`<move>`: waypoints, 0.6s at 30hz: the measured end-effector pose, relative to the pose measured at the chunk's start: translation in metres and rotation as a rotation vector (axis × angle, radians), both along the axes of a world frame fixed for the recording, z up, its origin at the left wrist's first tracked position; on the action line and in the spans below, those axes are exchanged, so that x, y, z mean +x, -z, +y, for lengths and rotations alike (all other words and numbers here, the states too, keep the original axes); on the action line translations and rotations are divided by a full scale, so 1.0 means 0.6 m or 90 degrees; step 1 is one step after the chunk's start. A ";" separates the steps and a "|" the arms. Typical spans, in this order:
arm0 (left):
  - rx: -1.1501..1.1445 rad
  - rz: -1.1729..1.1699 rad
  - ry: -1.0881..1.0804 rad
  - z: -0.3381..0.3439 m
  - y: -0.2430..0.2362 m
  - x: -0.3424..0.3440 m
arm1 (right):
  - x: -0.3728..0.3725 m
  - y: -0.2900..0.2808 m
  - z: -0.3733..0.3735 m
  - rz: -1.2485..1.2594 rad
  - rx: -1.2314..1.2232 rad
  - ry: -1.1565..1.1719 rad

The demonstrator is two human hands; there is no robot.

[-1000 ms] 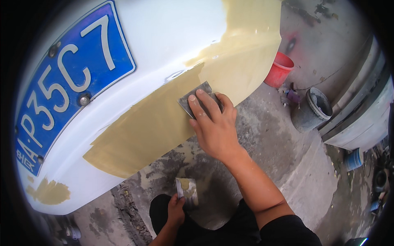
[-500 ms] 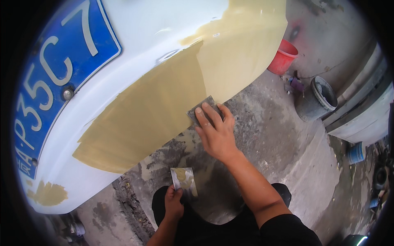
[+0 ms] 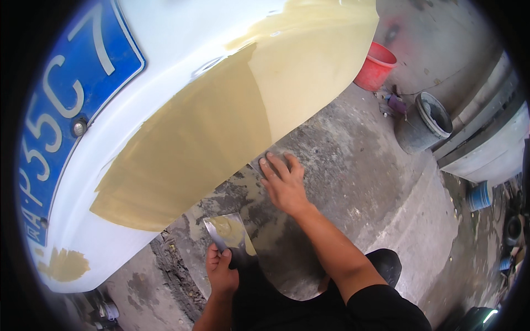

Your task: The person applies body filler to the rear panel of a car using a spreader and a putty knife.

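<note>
"Reaching forward, the right hand (image 3: 286,185) shows its back, the fingers bent and lightly spread, the wrist nearly straight with the forearm. What does it hold?"

"A dark spreader (image 3: 255,164), gripped under the fingertips. Only a thin grey corner shows; the fingers cover the rest. It sits by the lower edge of the white body panel (image 3: 165,77), though I can't tell whether it touches."

"And the left hand (image 3: 222,270)?"

"Lower, nearer the body, with the forearm rising from below. Its thumb lies on the face of a silver plate (image 3: 241,223), pinching the near edge against curled fingers, which are partly hidden. Tan putty (image 3: 234,234) is smeared over the plate."

"Where is the coated area?"

"Ahead and to the left of the right hand: a darker tan patch (image 3: 187,143) on the panel, meeting a paler patch (image 3: 309,71) straight ahead of that hand."

"What is cut off?"

"The panel's upper part and the blue number plate (image 3: 91,77), far left of both hands, run out of view. A black sleeve (image 3: 386,309) covers the right upper arm. Well right of the right hand, past a grey bucket (image 3: 411,132), dark clutter blurs into the rim."
</note>
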State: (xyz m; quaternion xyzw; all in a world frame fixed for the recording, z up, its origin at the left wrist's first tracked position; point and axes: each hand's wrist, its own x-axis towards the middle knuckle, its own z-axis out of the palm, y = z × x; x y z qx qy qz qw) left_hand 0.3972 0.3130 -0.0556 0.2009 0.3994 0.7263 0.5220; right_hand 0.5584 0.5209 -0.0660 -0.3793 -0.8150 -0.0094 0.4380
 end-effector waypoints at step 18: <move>0.272 0.110 -0.073 0.028 -0.159 -0.010 | 0.038 -0.253 -0.067 0.083 -0.042 -0.031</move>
